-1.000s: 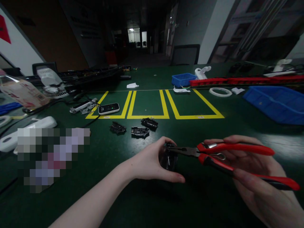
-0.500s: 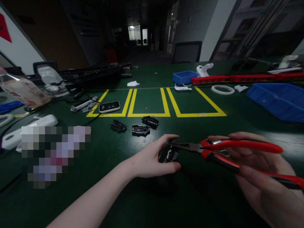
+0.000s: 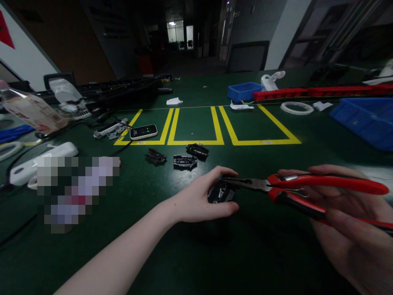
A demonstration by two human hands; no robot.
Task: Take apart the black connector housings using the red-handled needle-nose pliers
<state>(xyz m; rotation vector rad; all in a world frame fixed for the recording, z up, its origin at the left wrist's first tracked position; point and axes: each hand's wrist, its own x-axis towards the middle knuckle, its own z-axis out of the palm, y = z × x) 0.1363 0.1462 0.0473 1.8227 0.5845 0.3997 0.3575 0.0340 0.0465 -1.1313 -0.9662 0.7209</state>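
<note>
My left hand grips a black plastic part between thumb and fingers, above the green table. My right hand holds long-nose pliers with red and black handles, the jaws pointing left. The jaw tips reach the upper edge of the black part, near my left fingertips; whether they pinch anything there I cannot tell. Beyond my left hand lie three similar black parts: one at the left, one in the middle and one at the right.
Yellow tape outlines mark the table. A small black-and-white device lies by the left outline. Farther right are a small blue bin, a tape roll, a red strip and a large blue bin. A bottle stands left.
The view has shifted slightly, so the scene sits a little differently in the frame. Both hands keep their hold, and the plier tips stay at the black part's upper edge.
</note>
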